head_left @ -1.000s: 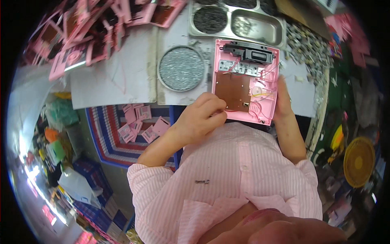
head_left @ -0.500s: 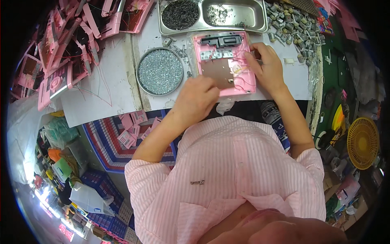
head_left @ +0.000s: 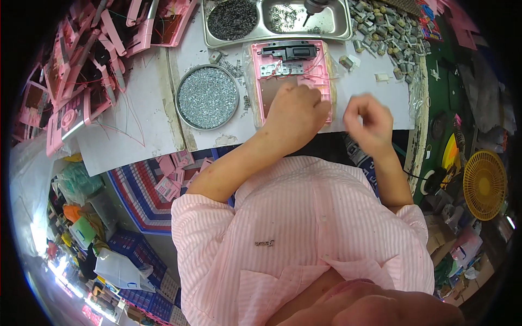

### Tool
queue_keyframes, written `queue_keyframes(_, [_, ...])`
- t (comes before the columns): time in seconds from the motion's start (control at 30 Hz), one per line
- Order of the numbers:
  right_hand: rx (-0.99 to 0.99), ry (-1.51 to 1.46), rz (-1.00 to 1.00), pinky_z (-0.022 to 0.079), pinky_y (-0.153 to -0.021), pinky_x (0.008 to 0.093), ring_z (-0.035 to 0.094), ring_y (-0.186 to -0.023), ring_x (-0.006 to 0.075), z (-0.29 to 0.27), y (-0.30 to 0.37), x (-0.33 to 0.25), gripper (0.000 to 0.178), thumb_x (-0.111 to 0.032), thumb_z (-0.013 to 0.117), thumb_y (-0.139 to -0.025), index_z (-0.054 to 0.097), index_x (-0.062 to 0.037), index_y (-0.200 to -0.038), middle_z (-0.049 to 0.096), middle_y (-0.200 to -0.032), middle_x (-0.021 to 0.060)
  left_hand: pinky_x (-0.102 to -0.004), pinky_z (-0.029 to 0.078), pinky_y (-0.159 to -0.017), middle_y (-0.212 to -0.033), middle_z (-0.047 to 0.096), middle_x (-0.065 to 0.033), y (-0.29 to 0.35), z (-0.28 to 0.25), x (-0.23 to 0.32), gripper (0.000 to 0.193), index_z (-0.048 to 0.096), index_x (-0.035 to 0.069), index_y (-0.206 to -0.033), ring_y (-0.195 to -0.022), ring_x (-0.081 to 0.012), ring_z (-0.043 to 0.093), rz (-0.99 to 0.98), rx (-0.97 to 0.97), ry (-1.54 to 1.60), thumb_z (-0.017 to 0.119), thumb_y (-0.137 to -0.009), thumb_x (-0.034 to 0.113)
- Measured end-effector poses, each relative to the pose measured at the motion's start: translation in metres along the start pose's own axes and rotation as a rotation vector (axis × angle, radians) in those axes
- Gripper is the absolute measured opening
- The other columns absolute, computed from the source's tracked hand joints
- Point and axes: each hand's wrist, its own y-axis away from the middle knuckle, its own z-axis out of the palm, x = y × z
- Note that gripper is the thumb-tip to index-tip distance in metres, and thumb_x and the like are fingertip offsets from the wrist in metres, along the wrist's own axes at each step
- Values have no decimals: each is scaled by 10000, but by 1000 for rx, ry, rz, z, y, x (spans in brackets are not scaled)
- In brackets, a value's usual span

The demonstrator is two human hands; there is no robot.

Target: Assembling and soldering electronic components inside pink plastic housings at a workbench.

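Observation:
A pink plastic casing (head_left: 327, 70) lies open on a padded, plastic-wrapped block in front of me. It holds a black module (head_left: 296, 51), a silver metal plate (head_left: 280, 69), thin red wires and a brown panel (head_left: 269, 92). My left hand (head_left: 299, 114) is over the casing's lower part with its fingers curled; the fingertips and whatever they hold are hidden. Just off the casing's right side, my right hand (head_left: 371, 124) is raised, thumb and fingers curled into a ring and slightly blurred. Nothing can be made out in it.
Left of the casing stands a round dish of small silver screws (head_left: 207, 96). A two-part metal tray (head_left: 277, 41) with dark springs is behind; a driver tip (head_left: 309, 13) hangs over it. Small motors (head_left: 389, 32) heap at right. Pink casings (head_left: 70, 98) pile up at left.
My right hand has let go of the casing's right edge and drawn back toward me. My left hand has moved right across the casing. A driver tip now shows above the tray.

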Motion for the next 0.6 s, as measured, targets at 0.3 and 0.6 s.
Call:
queue_keyframes(0.3, [-426,202,-207,509,-838,363,619,-974,285,-7,-11,-17,457,-197,840,-720,670,-55,-1120,668,-1020,103,-360,443,-730,-910,620,-16,45,-2,3,248,706,113,-1013,-804,-202,600,135,82,71,766,-778,166])
queue_keyframes(0.6, [-341,639,-387,472,-926,425,547,-1084,315,21,5,14,479,-211,800,-755,671,-83,-1198,646,-1102,88,-352,457,-738,-1003,659,2,66,6,-4,413,703,127,-1146,-866,-194,629,148,213,199,810,-747,124])
